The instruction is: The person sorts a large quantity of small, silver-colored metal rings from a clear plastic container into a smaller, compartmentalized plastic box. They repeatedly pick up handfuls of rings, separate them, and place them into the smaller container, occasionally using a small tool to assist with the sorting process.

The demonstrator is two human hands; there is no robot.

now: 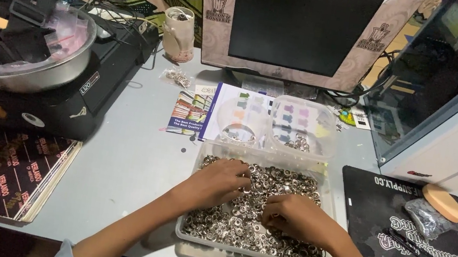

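Observation:
A clear plastic tray (190, 232) at the desk's front edge is full of small silver metal rings (287, 184). My left hand (216, 182) rests in the pile on the tray's left side, fingers curled among the rings. On the right side lies my right hand (295, 215), fingers bent down into the rings. The two hands nearly meet at the middle. Whether either hand pinches a ring is hidden by the fingers. Behind the tray stand two clear tubs, a left tub (224, 119) and a right tub (326, 127), each with a few rings inside.
A monitor (303, 25) stands behind the tubs, a computer case (457, 119) at right. A black mat (370, 226) holds a plastic bag and tan disc. At left, a metal bowl (63, 72) on a black device, a cup (179, 35), printed leaflets.

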